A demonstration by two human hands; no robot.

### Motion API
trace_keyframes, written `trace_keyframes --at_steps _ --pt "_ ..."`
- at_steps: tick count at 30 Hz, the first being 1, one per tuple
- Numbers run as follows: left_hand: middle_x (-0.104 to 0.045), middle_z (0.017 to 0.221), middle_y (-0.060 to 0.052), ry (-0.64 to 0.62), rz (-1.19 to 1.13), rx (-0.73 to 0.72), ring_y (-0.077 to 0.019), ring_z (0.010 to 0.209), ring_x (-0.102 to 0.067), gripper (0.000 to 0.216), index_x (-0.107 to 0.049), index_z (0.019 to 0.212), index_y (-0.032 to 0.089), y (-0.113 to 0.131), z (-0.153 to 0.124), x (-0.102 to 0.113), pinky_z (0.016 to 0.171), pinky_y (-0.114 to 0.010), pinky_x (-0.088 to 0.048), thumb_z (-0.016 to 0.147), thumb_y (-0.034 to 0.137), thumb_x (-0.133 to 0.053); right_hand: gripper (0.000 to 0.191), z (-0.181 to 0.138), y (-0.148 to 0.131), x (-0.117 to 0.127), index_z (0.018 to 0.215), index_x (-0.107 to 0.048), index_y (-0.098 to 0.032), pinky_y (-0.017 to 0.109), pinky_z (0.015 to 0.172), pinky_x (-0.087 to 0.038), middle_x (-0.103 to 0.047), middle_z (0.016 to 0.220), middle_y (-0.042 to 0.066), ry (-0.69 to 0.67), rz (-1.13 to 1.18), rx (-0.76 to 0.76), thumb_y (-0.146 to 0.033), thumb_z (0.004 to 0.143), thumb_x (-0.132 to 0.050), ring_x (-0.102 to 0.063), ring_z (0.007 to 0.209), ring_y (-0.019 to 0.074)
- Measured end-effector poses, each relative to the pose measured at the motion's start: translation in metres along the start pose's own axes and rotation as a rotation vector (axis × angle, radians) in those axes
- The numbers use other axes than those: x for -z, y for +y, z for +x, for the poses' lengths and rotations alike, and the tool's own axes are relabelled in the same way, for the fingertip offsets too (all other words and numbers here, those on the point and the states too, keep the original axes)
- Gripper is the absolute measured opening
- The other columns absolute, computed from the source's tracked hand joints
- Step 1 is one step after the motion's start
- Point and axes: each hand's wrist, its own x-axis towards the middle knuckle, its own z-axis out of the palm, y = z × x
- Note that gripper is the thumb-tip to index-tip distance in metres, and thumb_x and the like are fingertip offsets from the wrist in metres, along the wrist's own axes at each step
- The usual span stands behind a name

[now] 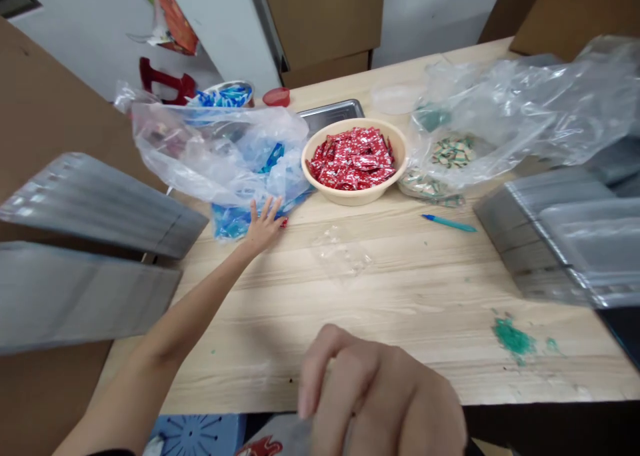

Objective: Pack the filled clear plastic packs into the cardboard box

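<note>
My left hand [264,228] reaches out over the table with its fingers spread. It lies at the front edge of a crumpled blue plastic bag [229,221], and a bit of red wrapper [284,223] shows beside its fingers. Close to the camera, my right hand [383,396] is curled above the table's near edge; whatever its fingers hold, if anything, is hidden. Beyond both hands stands a cream bowl [353,197] heaped with small red packets [355,159]. A small clear plastic bag [343,253] lies flat in front of it.
Large clear bags [175,153] lie at the back left; another clear bag [520,103] with striped pieces [454,151] is at the right. A blue pen [449,223], green scraps [513,336] and grey plastic-wrapped stacks [545,236] occupy the right. More wrapped stacks [105,203] stand left.
</note>
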Motion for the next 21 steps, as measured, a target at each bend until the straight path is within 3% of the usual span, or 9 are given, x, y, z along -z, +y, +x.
trace_keyframes --at_steps 3,5,8,11,13,15,18,21 --pt "-0.036 0.150 -0.014 0.065 -0.023 0.069 -0.0363 0.143 -0.022 0.021 -0.069 0.086 0.019 0.010 0.009 -0.005 0.111 -0.069 0.005 0.084 0.016 -0.048 0.054 0.012 0.019 0.007 0.046 -0.055 -0.029 0.026 0.057 -0.053 -0.053 0.040 -0.006 -0.329 0.222 0.109 -0.067 0.083 -0.045 -0.061 0.052 0.0105" --pt "-0.040 0.148 -0.014 0.137 -0.041 0.117 -0.0364 0.141 -0.026 0.020 -0.067 0.079 0.018 0.019 0.011 -0.005 0.111 -0.068 0.003 0.085 0.019 -0.048 0.057 0.019 0.028 0.011 0.041 -0.047 -0.027 0.027 0.060 -0.054 -0.050 0.038 -0.006 -0.464 0.335 0.186 -0.069 0.080 -0.048 -0.059 0.051 0.0107" --pt "-0.049 0.140 -0.016 0.266 -0.096 0.169 -0.0344 0.133 -0.040 0.018 -0.065 0.078 0.019 0.030 0.010 0.010 0.112 -0.064 -0.012 0.085 0.022 -0.049 0.060 0.026 0.032 0.014 0.039 -0.035 -0.024 0.027 0.068 -0.055 -0.044 0.036 -0.007 -0.418 0.406 0.271 -0.064 0.079 -0.053 -0.057 0.052 0.0093" --pt "-0.064 0.113 -0.014 0.418 -0.227 0.227 -0.0291 0.109 -0.057 0.018 -0.064 0.082 0.019 0.039 0.019 0.044 0.101 -0.052 -0.037 0.085 0.026 -0.048 0.059 0.026 0.027 0.014 0.042 -0.033 -0.021 0.029 0.073 -0.053 -0.042 0.038 -0.009 -0.364 0.407 0.308 -0.057 0.086 -0.049 -0.053 0.051 0.0069" --pt "-0.066 0.092 -0.010 0.515 -0.378 0.261 -0.0235 0.091 -0.060 0.020 -0.064 0.084 0.018 0.048 0.038 0.072 0.090 -0.041 -0.046 0.086 0.029 -0.047 0.058 0.024 0.024 0.012 0.044 -0.033 -0.020 0.029 0.073 -0.052 -0.041 0.039 -0.009 -0.374 0.402 0.319 -0.055 0.089 -0.045 -0.050 0.049 0.0057" --pt "-0.066 0.087 -0.007 0.580 -0.581 0.292 -0.0191 0.083 -0.060 0.023 -0.064 0.089 0.016 0.057 0.068 0.094 0.082 -0.033 -0.049 0.087 0.030 -0.045 0.058 0.020 0.022 0.009 0.045 -0.031 -0.020 0.029 0.073 -0.051 -0.040 0.041 -0.010 -0.378 0.418 0.306 -0.054 0.089 -0.045 -0.048 0.047 0.0050" --pt "-0.067 0.099 -0.008 0.495 -0.833 0.320 -0.0164 0.080 -0.063 0.032 -0.060 0.110 0.013 0.060 0.117 0.109 0.072 -0.028 -0.051 0.090 0.027 -0.039 0.060 0.016 0.025 0.004 0.045 -0.028 -0.018 0.031 0.078 -0.050 -0.039 0.043 -0.009 -0.372 0.463 0.209 -0.053 0.088 -0.051 -0.048 0.048 0.0059" --pt "-0.067 0.105 -0.011 0.261 -0.668 0.420 -0.0205 0.092 -0.064 0.036 -0.060 0.111 0.011 0.045 0.139 0.103 0.080 -0.031 -0.051 0.092 0.028 -0.035 0.057 0.023 0.033 0.002 0.046 -0.031 -0.019 0.031 0.075 -0.050 -0.037 0.042 -0.008 -0.199 0.499 0.108 -0.050 0.083 -0.061 -0.044 0.046 0.0078"
